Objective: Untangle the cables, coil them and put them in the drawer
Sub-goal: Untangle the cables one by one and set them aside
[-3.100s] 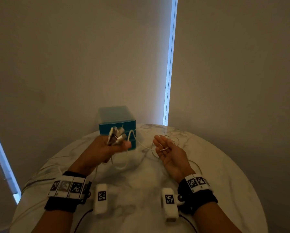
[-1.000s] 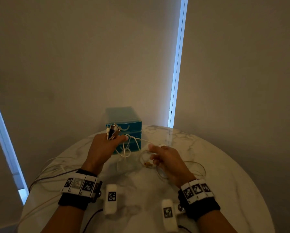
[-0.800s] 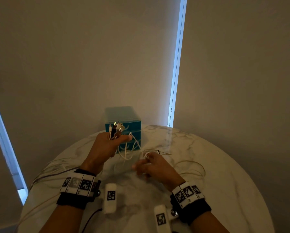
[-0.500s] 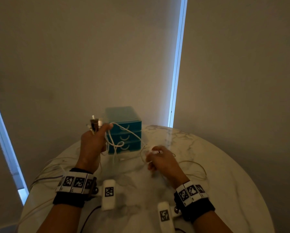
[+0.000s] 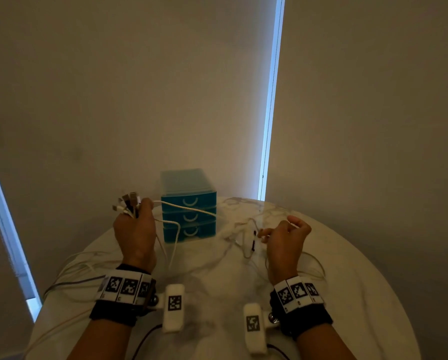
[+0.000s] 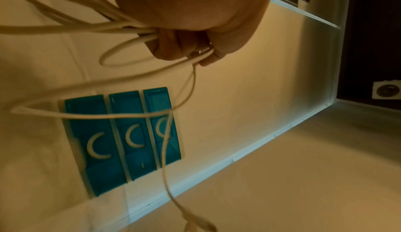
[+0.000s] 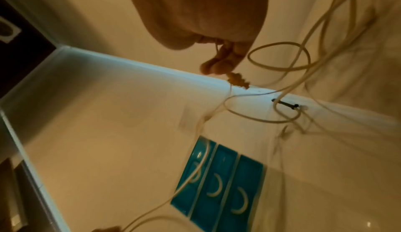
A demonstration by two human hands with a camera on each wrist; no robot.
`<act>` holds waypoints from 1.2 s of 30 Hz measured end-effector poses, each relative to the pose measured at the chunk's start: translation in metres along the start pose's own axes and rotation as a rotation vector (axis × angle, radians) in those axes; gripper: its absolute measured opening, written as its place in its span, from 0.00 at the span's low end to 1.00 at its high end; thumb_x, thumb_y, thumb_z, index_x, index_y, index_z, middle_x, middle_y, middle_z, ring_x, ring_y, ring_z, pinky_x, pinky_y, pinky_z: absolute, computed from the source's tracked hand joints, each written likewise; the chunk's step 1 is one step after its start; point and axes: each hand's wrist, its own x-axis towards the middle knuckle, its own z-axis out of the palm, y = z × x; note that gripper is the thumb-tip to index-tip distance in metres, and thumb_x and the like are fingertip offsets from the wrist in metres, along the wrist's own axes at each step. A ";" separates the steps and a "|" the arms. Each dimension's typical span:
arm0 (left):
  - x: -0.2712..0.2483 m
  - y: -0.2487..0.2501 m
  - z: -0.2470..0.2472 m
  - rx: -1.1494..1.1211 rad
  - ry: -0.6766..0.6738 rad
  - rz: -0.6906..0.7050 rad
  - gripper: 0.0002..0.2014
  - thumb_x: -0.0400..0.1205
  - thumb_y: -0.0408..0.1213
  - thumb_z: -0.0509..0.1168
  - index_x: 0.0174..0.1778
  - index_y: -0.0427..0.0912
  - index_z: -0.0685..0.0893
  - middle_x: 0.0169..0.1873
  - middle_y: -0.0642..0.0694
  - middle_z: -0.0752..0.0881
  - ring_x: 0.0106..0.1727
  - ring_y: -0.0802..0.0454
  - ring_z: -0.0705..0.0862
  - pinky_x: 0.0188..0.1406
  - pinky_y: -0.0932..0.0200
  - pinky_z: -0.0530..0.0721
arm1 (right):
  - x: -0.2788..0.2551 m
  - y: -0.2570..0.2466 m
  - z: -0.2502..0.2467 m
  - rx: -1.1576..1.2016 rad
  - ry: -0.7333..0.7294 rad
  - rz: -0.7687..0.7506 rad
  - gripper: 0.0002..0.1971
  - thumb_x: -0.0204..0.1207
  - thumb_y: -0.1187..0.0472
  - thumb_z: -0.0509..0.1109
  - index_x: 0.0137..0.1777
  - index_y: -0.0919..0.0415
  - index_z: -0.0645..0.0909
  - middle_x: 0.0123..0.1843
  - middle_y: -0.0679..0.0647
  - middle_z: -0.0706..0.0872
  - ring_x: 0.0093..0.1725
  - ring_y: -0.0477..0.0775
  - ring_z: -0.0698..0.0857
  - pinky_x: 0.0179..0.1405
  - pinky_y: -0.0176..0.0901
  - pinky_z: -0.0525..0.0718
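My left hand (image 5: pixel 136 233) is raised just left of the drawers (image 5: pixel 189 215), fingers curled tight round a bunch of cables (image 5: pixel 191 209) whose plugs (image 5: pixel 126 202) stick up above my fist, while white strands run from it across the front of the drawers and hang to the table (image 5: pixel 360 268). My right hand (image 5: pixel 285 239) is up to the right of the drawers, fingers curled in and pinching a thin cable (image 7: pixel 282 88) that loops below it. More cable lies loose on the table left of the drawers, all three of which are closed.
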 end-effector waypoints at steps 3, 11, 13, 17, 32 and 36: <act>0.007 0.003 -0.006 -0.040 0.058 0.013 0.10 0.80 0.47 0.73 0.40 0.45 0.86 0.32 0.48 0.81 0.33 0.50 0.78 0.39 0.50 0.76 | 0.003 0.006 -0.005 -0.167 -0.047 0.036 0.10 0.91 0.66 0.58 0.67 0.54 0.73 0.53 0.66 0.90 0.36 0.57 0.88 0.31 0.44 0.85; 0.008 0.006 -0.004 -0.116 -0.154 0.014 0.09 0.83 0.40 0.78 0.41 0.46 0.86 0.20 0.55 0.73 0.20 0.58 0.67 0.23 0.59 0.65 | 0.001 -0.003 -0.004 -0.234 -0.071 -0.107 0.17 0.81 0.67 0.78 0.66 0.52 0.84 0.77 0.51 0.66 0.59 0.51 0.87 0.51 0.39 0.93; 0.007 0.007 -0.005 -0.099 -0.221 0.055 0.07 0.83 0.42 0.79 0.42 0.48 0.88 0.22 0.54 0.72 0.21 0.57 0.66 0.21 0.61 0.65 | -0.013 -0.017 0.002 -0.241 -0.111 -0.193 0.06 0.82 0.58 0.79 0.54 0.48 0.87 0.64 0.51 0.81 0.48 0.50 0.88 0.42 0.44 0.92; -0.001 0.011 -0.006 -0.018 -0.335 0.097 0.08 0.82 0.45 0.80 0.48 0.45 0.92 0.21 0.57 0.73 0.22 0.58 0.67 0.25 0.58 0.66 | -0.047 -0.035 0.018 -0.206 -0.726 0.289 0.25 0.85 0.34 0.69 0.55 0.57 0.92 0.28 0.49 0.74 0.23 0.47 0.69 0.21 0.39 0.65; -0.014 0.034 -0.008 0.228 -0.216 0.218 0.22 0.85 0.60 0.71 0.43 0.43 0.92 0.29 0.54 0.88 0.31 0.59 0.86 0.35 0.56 0.82 | 0.006 -0.067 0.009 0.648 -0.365 0.351 0.12 0.90 0.67 0.58 0.44 0.57 0.74 0.32 0.49 0.75 0.20 0.44 0.68 0.15 0.35 0.64; 0.023 0.040 -0.035 -0.085 0.396 0.138 0.24 0.90 0.58 0.66 0.61 0.38 0.91 0.51 0.42 0.89 0.57 0.41 0.88 0.57 0.50 0.81 | 0.037 -0.095 -0.011 0.629 -0.168 0.185 0.14 0.87 0.68 0.51 0.42 0.54 0.71 0.30 0.47 0.75 0.20 0.45 0.68 0.15 0.36 0.61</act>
